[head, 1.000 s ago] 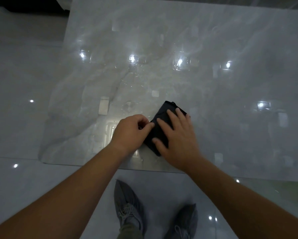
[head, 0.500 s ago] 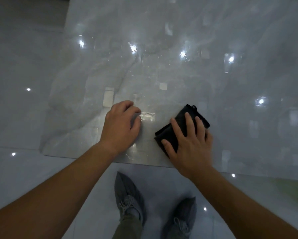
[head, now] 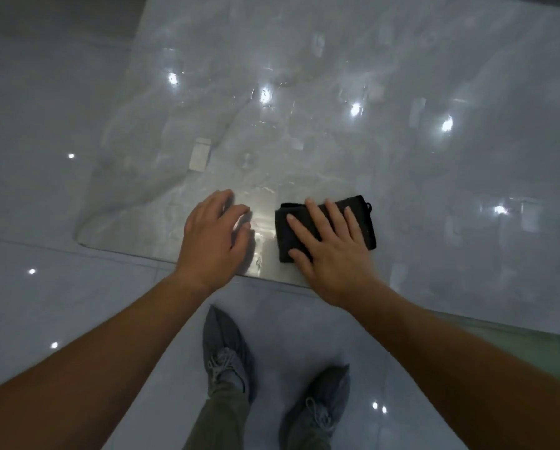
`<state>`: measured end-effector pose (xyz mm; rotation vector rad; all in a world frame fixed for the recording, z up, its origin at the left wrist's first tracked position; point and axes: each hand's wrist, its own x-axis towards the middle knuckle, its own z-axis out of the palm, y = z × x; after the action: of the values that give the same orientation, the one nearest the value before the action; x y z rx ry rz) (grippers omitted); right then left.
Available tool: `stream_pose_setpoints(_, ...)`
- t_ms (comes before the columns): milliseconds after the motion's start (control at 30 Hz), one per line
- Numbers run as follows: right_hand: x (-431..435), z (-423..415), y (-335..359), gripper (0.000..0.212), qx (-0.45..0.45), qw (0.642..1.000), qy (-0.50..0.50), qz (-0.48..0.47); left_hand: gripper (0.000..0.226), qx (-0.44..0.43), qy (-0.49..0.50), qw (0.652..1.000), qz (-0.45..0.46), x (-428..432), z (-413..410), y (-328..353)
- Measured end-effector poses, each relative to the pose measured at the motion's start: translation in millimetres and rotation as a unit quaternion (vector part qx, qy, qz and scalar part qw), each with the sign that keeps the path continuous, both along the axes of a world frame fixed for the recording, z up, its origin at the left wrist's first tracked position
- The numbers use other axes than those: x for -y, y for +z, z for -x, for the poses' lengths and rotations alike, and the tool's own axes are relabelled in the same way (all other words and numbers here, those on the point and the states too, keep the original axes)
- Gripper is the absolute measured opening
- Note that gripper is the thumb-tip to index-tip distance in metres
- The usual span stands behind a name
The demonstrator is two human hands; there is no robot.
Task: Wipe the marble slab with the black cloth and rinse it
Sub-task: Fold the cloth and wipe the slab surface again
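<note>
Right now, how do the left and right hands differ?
The right hand lies flat on the folded black cloth; the left hand holds nothing, apart from it. The right hand's fingers are straight and spread; the left hand's are loosely bent. Both are over the near edge of the marble slab.

Polished stone, matt cloth, glossy tile.
Pale grey veined stone on the marble slab (head: 337, 76), smooth and mirror-glossy, dotted with bright lamp reflections beyond the black cloth (head: 367, 227), with a wet-looking sheen left of it. Folded fabric for the cloth, matt and soft-looking, with a stitched hem and a small loop at its far right corner. Pale glossy tile with thin joint lines on the floor (head: 45, 206) left of the cloth. Matt grey knit on the laced shoes (head: 226, 345), dull olive fabric on the trouser leg (head: 220, 417).
</note>
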<state>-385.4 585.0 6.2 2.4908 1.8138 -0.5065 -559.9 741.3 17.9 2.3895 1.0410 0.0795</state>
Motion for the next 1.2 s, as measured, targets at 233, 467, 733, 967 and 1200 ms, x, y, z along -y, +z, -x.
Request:
stream_pose_setpoints(233, -13, -3, 25, 0.072, 0.039, 0.997, -0.042, 0.042, 0.026, -0.028, 0.044, 0.998, -0.027, 19, 10, -1)
stream_pose_setpoints(467, -2, -34, -10, 0.059, 0.005, 0.977, 0.210, -0.031, 0.038, -0.007, 0.054, 0.998, -0.036, 23, 5, -8)
stream_pose_setpoints(733, -40, -28, -20, 0.058, 0.033, 0.993, 0.110, -0.041, 0.049, -0.029, 0.050, 0.998, -0.041, -8, 7, -20)
stream_pose_setpoints(967, -102, -53, -20, 0.062, 0.032, 0.998, -0.025, -0.053, 0.061, -0.091, -0.007, 0.994, -0.052, -50, -16, -23)
stream_pose_setpoints(1200, -58, -59, -21, 0.059, 0.027, 0.995, 0.088, -0.030, 0.057, -0.031, -0.014, 0.999, -0.023, -75, -40, -18)
